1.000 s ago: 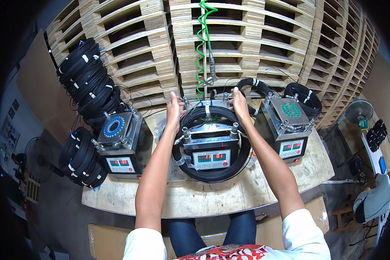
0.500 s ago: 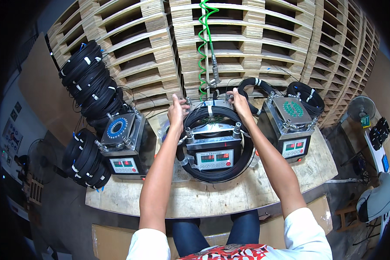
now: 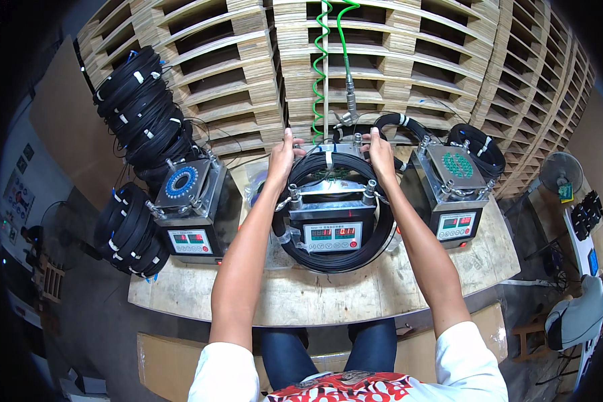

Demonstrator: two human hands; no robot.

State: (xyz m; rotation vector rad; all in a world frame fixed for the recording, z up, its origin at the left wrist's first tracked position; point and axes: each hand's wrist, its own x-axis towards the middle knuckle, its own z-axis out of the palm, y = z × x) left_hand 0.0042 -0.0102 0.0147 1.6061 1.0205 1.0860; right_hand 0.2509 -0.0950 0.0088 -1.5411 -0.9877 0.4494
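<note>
My left hand (image 3: pixel 283 163) is at the rear left corner of the middle test machine (image 3: pixel 333 213), fingers apart and pointing inward. At the rear right corner, my right hand (image 3: pixel 380 155) has its fingers spread beside a metal post (image 3: pixel 358 139). Whether the fingertips touch the machine is hard to see. A large coil of black cable (image 3: pixel 380 236) encircles the machine, draping over its top and hanging below its display panel (image 3: pixel 332 236). White tape (image 3: pixel 329 159) binds the coil at the top. Both forearms pass on either side of the machine.
Similar machines stand left (image 3: pixel 183 189) and right (image 3: pixel 454 175) on the wooden table (image 3: pixel 201 295). Stacked black cable coils (image 3: pixel 141 110) rise at far left; another coil (image 3: pixel 479 149) lies behind the right machine. A green air hose (image 3: pixel 345 47) hangs before wooden pallets (image 3: pixel 208 47).
The whole view has shifted slightly. My left hand has come a little closer to the middle machine's rear corner; my right hand stays near its post. The middle display's reading has changed.
</note>
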